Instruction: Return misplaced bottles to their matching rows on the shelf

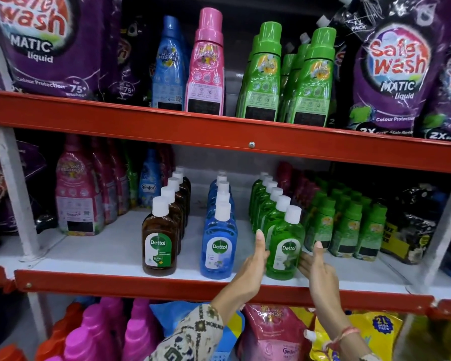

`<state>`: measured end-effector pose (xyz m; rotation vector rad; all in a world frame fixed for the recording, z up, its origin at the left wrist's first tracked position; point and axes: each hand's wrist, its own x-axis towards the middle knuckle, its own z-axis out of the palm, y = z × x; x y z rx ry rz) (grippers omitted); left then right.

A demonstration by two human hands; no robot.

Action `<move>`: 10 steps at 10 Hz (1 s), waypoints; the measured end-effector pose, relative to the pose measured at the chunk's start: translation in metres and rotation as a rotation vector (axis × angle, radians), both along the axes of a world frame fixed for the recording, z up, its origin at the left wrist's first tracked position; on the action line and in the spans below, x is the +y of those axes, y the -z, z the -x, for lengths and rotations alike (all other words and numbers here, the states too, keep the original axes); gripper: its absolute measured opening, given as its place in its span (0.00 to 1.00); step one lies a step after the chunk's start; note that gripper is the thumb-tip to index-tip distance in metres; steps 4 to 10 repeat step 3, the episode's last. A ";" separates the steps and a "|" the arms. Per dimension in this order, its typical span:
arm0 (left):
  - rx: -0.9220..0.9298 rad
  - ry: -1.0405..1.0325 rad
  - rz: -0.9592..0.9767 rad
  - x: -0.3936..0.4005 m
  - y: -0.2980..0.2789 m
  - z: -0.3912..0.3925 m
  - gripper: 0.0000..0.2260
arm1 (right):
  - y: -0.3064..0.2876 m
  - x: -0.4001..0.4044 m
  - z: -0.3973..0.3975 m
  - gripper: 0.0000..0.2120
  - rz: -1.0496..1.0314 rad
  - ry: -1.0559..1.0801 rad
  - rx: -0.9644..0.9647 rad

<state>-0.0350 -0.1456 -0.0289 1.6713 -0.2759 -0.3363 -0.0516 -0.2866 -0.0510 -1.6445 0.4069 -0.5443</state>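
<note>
Three rows of white-capped Dettol bottles run front to back on the middle shelf (110, 254): brown (160, 243), blue (218, 246) and green. The front green Dettol bottle (284, 246) stands upright at the shelf's front edge. My left hand (253, 267) rests flat against its left side, thumb up. My right hand (315, 269) sits at its lower right, fingers touching the base, thumb raised. Both hands flank the bottle with the fingers loose and spread, not wrapped around it.
Small green Comfort bottles (346, 227) stand close to the right of the green row. Pink bottles (76, 194) stand at the left. The red shelf beam (219, 134) above carries blue, pink and green bottles and purple Safewash pouches. Pink bottles and pouches fill the shelf below.
</note>
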 end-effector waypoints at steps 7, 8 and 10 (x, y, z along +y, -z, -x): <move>-0.231 0.051 -0.103 -0.015 0.007 0.017 0.44 | -0.001 -0.025 0.017 0.31 0.120 0.132 -0.035; -0.231 0.051 -0.103 -0.015 0.007 0.017 0.44 | -0.001 -0.025 0.017 0.31 0.120 0.132 -0.035; -0.231 0.051 -0.103 -0.015 0.007 0.017 0.44 | -0.001 -0.025 0.017 0.31 0.120 0.132 -0.035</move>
